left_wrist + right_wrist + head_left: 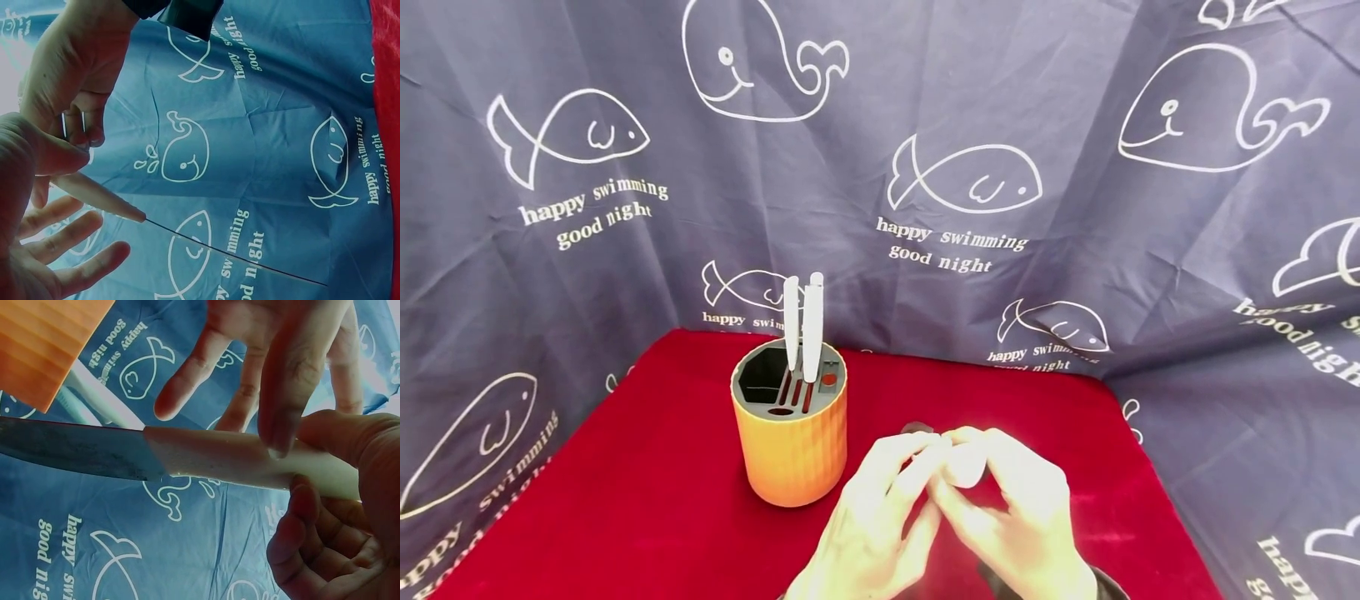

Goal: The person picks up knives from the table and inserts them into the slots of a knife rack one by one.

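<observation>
A knife with a pale handle (212,456) and a dark grey blade (81,450) is held between both hands, above the red cloth. My right hand (1018,517) pinches the rear end of the handle with thumb and fingers. Farther toward the blade, my left hand (883,508) pinches the handle between thumb and forefinger, its other fingers spread apart. From the left wrist, the handle (103,195) shows with the blade (237,250) edge-on as a thin line. In the head view the hands hide most of the knife.
An orange round knife block (793,458) with a dark slotted top stands left of the hands. Two white-handled utensils (812,333) stick up from it. A red cloth (662,483) covers the table, and a blue-grey printed curtain (865,108) hangs around it.
</observation>
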A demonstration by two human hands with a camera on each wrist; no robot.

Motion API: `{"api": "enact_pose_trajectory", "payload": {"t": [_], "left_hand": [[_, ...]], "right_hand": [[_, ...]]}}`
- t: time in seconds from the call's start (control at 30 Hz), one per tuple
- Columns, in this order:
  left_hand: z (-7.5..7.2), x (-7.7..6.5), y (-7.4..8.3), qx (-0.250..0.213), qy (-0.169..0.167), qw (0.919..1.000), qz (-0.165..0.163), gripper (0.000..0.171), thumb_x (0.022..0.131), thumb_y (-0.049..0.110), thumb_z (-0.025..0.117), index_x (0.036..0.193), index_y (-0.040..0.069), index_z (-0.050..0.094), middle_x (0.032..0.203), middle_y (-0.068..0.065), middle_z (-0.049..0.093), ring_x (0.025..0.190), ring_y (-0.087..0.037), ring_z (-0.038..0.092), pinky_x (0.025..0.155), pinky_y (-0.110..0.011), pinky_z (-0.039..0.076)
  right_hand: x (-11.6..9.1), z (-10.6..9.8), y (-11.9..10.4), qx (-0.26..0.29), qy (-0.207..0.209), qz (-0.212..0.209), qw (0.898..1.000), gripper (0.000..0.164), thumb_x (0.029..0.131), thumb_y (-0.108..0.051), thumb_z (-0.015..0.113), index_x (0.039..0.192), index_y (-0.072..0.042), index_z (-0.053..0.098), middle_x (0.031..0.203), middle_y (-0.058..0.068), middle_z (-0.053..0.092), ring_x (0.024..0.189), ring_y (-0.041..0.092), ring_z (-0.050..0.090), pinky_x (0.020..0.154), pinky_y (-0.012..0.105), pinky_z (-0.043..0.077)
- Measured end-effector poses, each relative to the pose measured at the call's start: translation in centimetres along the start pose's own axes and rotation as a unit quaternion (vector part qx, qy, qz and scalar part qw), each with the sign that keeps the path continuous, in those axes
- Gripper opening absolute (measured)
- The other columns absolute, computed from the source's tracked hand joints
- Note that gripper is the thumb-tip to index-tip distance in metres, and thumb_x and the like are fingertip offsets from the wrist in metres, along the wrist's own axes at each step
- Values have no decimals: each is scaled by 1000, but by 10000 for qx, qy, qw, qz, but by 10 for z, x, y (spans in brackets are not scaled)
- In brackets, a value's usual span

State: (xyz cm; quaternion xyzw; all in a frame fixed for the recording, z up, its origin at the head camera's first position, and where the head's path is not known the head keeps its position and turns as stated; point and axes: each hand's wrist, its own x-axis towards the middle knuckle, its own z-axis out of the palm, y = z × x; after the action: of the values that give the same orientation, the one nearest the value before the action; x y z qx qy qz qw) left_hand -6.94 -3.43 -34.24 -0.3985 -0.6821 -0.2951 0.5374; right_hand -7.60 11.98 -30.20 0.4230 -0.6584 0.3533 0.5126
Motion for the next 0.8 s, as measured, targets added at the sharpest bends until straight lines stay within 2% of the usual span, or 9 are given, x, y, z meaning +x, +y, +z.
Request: {"api": "enact_pose_trajectory", "payload": {"t": [0.17, 0.3, 0.4, 0.63, 0.8], "left_hand": [[0, 0, 1, -16, 15, 10000, 35, 37, 94, 10, 51, 128, 0, 63, 114, -17, 64, 104, -25, 64, 91, -25, 59], [-1, 1, 1, -55, 64, 9999, 109, 36, 95, 10, 52, 127, -1, 63, 114, -17, 65, 103, -26, 64, 89, -25, 59], [-1, 1, 2, -66, 89, 9999, 126, 34, 96, 10, 50, 125, -1, 64, 114, -17, 64, 102, -25, 64, 88, -25, 59], [-2, -1, 2, -13, 126, 9997, 210, 28, 95, 10, 45, 115, 3, 63, 111, -19, 63, 101, -26, 65, 84, -25, 60], [-3, -4, 4, -52, 73, 9999, 123, 29, 95, 11, 46, 118, 4, 62, 112, -19, 64, 102, -27, 66, 84, -25, 60]], "right_hand": [[1, 2, -3, 81, -6, -102, 9999, 34, 95, -20, 67, 69, -4, 52, 71, 6, 61, 66, 13, 61, 71, 15, 56], [2, 3, -6, 185, -37, -141, 9997, 36, 95, -23, 69, 69, -5, 51, 68, 2, 56, 63, 10, 57, 62, 17, 53], [2, 4, -7, 325, -66, -214, 9992, 36, 94, -22, 70, 70, -4, 51, 67, 1, 54, 63, 10, 56, 60, 18, 51], [2, 6, -8, 281, -98, -332, 9990, 31, 93, -24, 73, 76, 0, 62, 69, 4, 59, 63, 11, 56, 59, 19, 51], [1, 6, -8, 189, -103, -395, 9990, 32, 93, -26, 72, 79, 1, 65, 68, 3, 59, 61, 10, 55, 57, 19, 50]]}}
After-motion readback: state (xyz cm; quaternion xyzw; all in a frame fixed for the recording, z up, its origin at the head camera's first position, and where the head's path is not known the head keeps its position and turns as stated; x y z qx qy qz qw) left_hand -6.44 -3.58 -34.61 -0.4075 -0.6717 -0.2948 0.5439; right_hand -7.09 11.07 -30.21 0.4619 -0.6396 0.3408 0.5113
